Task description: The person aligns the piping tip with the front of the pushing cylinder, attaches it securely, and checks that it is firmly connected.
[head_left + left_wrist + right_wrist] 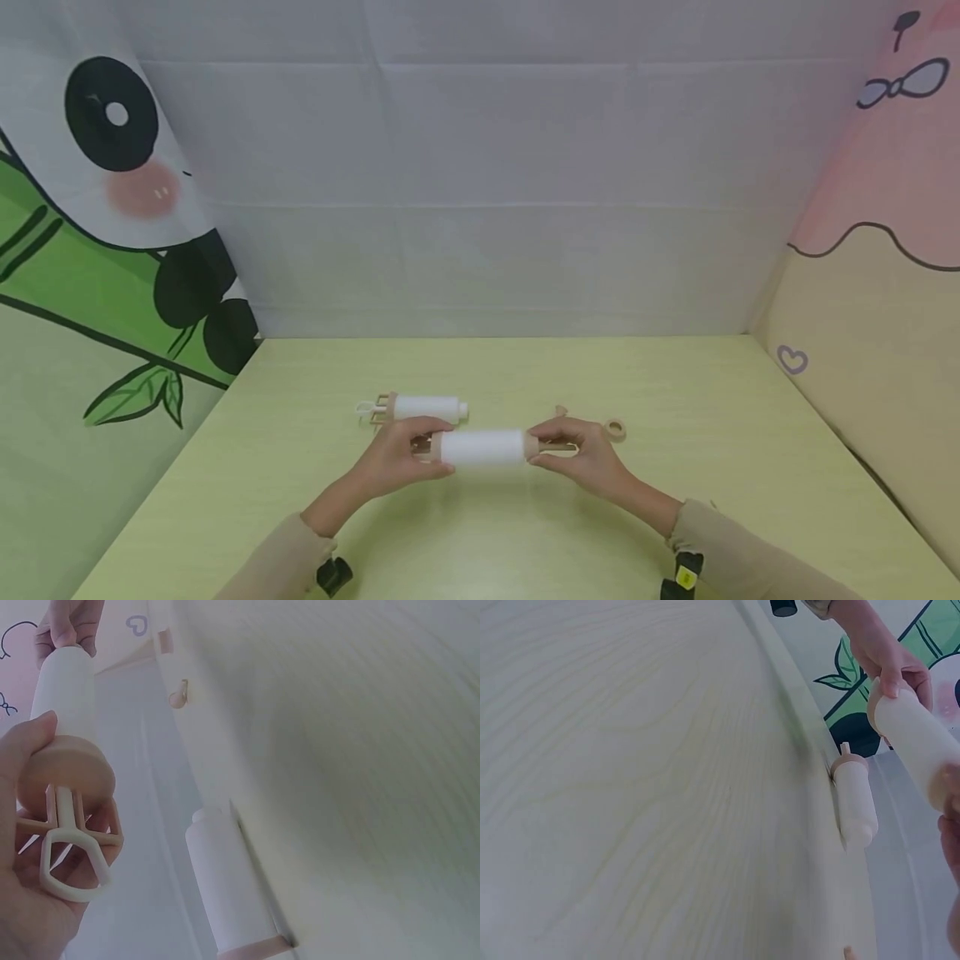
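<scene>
A white plunger press [482,447] with a beige collar is held level above the table between both hands. My left hand [397,457] grips its collar end, with fingers curled around the beige collar [66,774]. Beside that palm, a white loop handle [75,866] sticks out between beige grips. At the opposite end, my right hand [585,454] pinches the tube between thumb and fingers. A slim beige part shows beyond those fingers; its join to the tube is hidden. Just behind lies a second white plunger press [427,407], on its side, its loop handle pointing left.
A small beige ring [615,430] lies on the table [480,367] behind the right hand. Near it is a small beige piece [561,411], partly hidden by that hand. A pale cloth wall [495,267] closes off the back, with printed panels at both sides.
</scene>
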Demonstrator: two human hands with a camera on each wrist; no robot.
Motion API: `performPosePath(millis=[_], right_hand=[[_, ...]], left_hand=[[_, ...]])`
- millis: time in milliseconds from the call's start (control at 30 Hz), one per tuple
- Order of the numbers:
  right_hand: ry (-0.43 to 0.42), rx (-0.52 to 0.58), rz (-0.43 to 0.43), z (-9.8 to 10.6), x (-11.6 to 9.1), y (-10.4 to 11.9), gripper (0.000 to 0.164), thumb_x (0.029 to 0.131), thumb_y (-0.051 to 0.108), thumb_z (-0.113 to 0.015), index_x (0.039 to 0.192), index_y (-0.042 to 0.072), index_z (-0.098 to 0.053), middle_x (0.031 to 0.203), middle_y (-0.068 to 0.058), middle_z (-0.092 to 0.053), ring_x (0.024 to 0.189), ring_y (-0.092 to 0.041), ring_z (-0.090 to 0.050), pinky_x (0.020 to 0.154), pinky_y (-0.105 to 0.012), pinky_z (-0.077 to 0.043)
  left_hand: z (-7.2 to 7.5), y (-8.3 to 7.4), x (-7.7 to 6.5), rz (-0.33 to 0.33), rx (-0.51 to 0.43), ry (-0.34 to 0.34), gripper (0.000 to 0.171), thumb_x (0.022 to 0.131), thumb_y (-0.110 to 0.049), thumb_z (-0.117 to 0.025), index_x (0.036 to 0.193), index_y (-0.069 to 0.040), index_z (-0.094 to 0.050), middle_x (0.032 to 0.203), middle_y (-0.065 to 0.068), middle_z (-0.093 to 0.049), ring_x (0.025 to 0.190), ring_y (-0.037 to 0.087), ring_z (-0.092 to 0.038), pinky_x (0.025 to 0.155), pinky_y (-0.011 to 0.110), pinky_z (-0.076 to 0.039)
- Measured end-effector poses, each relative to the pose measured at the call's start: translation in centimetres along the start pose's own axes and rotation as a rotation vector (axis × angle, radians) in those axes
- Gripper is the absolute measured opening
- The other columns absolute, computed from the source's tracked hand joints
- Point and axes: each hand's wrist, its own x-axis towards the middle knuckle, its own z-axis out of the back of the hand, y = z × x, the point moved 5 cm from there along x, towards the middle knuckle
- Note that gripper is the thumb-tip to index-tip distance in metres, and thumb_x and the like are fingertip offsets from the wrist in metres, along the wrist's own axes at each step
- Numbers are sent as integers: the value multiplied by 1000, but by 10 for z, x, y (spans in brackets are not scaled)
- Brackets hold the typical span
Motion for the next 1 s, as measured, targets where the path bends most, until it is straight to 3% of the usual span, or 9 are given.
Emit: performPosePath(millis=[233, 400, 667, 1000], right_hand=[[10, -60, -63, -1, -1, 1, 24, 73, -3, -72, 95, -4, -64, 91, -15, -65, 80, -17, -62, 69, -31, -55], [33, -153, 9, -3, 0, 8, 24, 73, -4, -71, 95, 0, -62, 89, -11, -62, 77, -19, -59, 64, -33, -53], [66, -174, 71, -5, 3, 14, 24, 72, -7, -70, 94, -2, -61, 88, -12, -62, 74, -24, -60, 62, -34, -54], [71, -165, 145, -3, 5, 15, 28, 69, -11, -71, 93, -4, -60, 90, -16, -61, 76, -25, -62, 60, -36, -55]], left_hand=[[1, -5, -4, -49, -3, -14, 43, 68, -10, -79, 106, 3, -62, 104, 18, -62, 87, 29, -63, 70, 23, -54], [1, -4, -4, -17, -11, -9, 42, 69, -6, -78, 106, 3, -62, 104, 18, -61, 89, 30, -63, 71, 23, -54], [0, -2, -6, 13, -32, -5, 42, 69, -3, -77, 107, 4, -61, 105, 20, -60, 89, 31, -62, 71, 25, -54], [4, -2, -4, -44, -20, -12, 42, 70, -14, -78, 107, -1, -62, 103, 14, -61, 86, 26, -63, 69, 22, -54]])
